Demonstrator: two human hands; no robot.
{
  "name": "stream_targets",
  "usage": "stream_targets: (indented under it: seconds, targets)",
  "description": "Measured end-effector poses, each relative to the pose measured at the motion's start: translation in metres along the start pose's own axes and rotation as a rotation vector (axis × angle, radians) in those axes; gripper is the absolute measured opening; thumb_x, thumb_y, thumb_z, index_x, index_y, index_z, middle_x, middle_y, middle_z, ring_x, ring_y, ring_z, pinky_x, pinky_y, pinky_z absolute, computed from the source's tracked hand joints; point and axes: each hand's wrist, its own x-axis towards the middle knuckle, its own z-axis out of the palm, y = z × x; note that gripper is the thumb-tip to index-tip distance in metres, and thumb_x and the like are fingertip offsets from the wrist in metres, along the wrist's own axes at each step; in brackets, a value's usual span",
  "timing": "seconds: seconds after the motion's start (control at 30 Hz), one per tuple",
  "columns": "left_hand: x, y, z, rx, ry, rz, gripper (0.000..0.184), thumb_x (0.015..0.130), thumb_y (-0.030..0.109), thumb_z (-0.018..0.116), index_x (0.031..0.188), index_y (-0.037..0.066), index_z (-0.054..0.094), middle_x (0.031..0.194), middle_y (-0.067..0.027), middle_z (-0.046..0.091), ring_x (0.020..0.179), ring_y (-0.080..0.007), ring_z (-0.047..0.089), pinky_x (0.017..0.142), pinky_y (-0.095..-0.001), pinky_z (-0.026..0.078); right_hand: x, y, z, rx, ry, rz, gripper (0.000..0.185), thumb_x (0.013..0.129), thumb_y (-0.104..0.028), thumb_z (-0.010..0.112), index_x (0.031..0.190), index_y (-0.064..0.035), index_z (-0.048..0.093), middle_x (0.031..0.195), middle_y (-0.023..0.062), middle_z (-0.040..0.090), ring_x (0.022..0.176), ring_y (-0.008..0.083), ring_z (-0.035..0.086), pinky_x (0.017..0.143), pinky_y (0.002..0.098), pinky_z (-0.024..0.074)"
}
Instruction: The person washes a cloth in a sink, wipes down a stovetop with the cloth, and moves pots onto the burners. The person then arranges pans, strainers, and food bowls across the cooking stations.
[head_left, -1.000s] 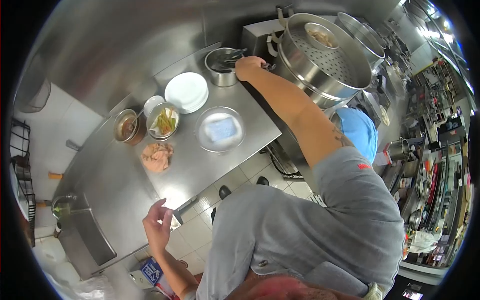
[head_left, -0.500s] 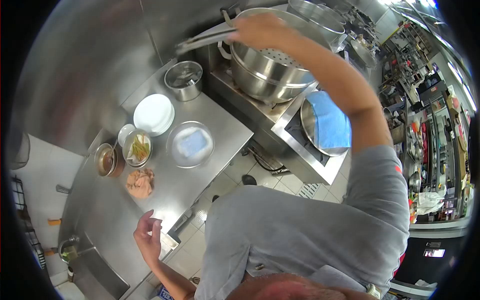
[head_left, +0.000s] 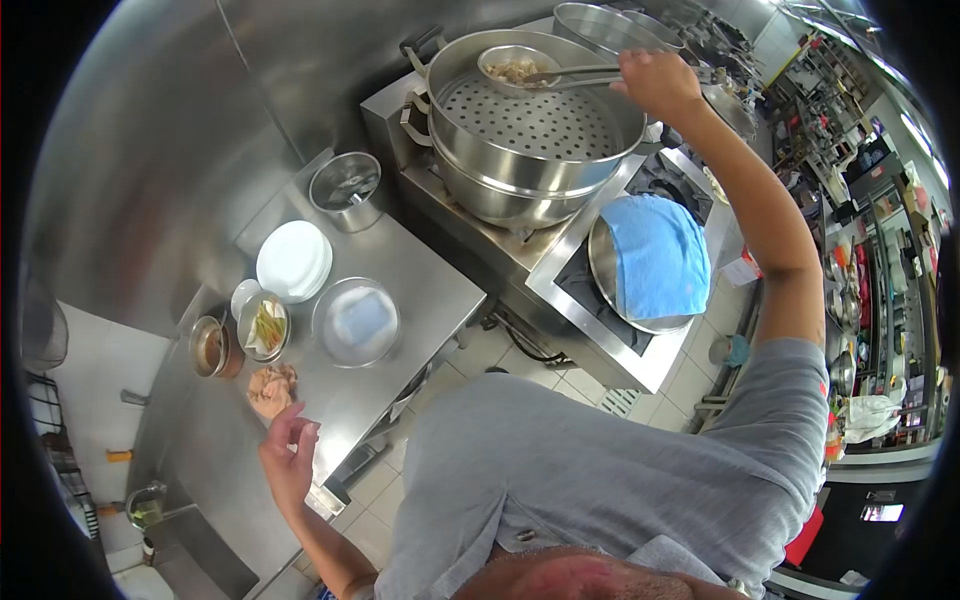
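My right hand (head_left: 660, 85) is closed round the handle end of metal tongs (head_left: 590, 74). The far end of the tongs meets the rim of a small metal bowl (head_left: 515, 72) with light brown chopped food in it. That bowl is at the back of a large steamer pot (head_left: 540, 195), over its perforated plate (head_left: 530, 120); whether it rests there or hangs from the tongs I cannot tell. Near the counter's edge, my left hand (head_left: 288, 460) is raised with nothing in it, its fingers loosely bent and apart. Just beyond it lies a crumpled orange-pink cloth (head_left: 271, 388).
On the steel counter (head_left: 420, 290) stand white plates (head_left: 293, 260), a clear bowl with something pale blue (head_left: 357, 322), a bowl of green stalks (head_left: 265, 328), a sauce container (head_left: 208, 346) and a steel pot (head_left: 346, 190). A blue cloth (head_left: 660, 255) covers a pan on the stove.
My right hand has swung right with the tongs, from left of the steamer to its right side. The tongs' tips are now at the small metal bowl. My left hand stays nearly in place.
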Motion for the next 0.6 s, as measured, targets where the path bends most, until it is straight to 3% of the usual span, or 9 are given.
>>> stream_targets:
  seconds: [0.37, 0.47, 0.53, 0.6]
  targets:
    - [-0.019, 0.009, 0.013, 0.001, 0.052, -0.056, 0.030, 0.089, 0.012, 0.069, 0.116, 0.000, 0.064, 0.076, -0.0021, 0.066, 0.069, -0.0098, 0.061, 0.065, -0.0270, 0.049, 0.034, -0.017, 0.014, 0.083, -0.098, -0.122, 0.027, 0.091, -0.034, 0.061, 0.100, -0.0098, 0.068, 0.098, 0.0095, 0.070, 0.089, 0.0284, 0.070, 0.075, 0.0397, 0.0579]
    - [-0.025, 0.001, 0.007, 0.102, 0.077, 0.024, 0.031, 0.087, 0.011, 0.070, 0.115, 0.001, 0.065, 0.073, -0.0040, 0.065, 0.067, -0.0117, 0.061, 0.064, -0.0282, 0.049, 0.036, -0.007, 0.031, -0.092, -0.143, -0.269, 0.025, 0.091, -0.034, 0.059, 0.096, -0.0116, 0.068, 0.095, 0.0090, 0.070, 0.087, 0.0280, 0.070, 0.073, 0.0408, 0.0577]
    - [-0.028, -0.011, 0.003, 0.191, 0.099, 0.043, 0.029, 0.085, 0.008, 0.070, 0.114, 0.003, 0.066, 0.071, -0.0069, 0.064, 0.065, -0.0147, 0.061, 0.063, -0.0297, 0.049, 0.022, -0.009, 0.016, 0.053, -0.004, -0.187, 0.025, 0.093, -0.036, 0.058, 0.093, -0.0123, 0.067, 0.092, 0.0082, 0.069, 0.081, 0.0277, 0.069, 0.069, 0.0432, 0.0559]
    - [-0.027, -0.006, 0.001, 0.174, 0.103, 0.039, 0.029, 0.086, 0.008, 0.070, 0.114, 0.003, 0.065, 0.073, -0.0069, 0.065, 0.062, -0.0138, 0.058, 0.061, -0.0287, 0.048, 0.020, -0.004, 0.011, -0.014, 0.028, -0.184, 0.028, 0.093, -0.037, 0.060, 0.100, -0.0116, 0.067, 0.092, 0.0102, 0.069, 0.081, 0.0318, 0.069, 0.069, 0.0439, 0.0555]
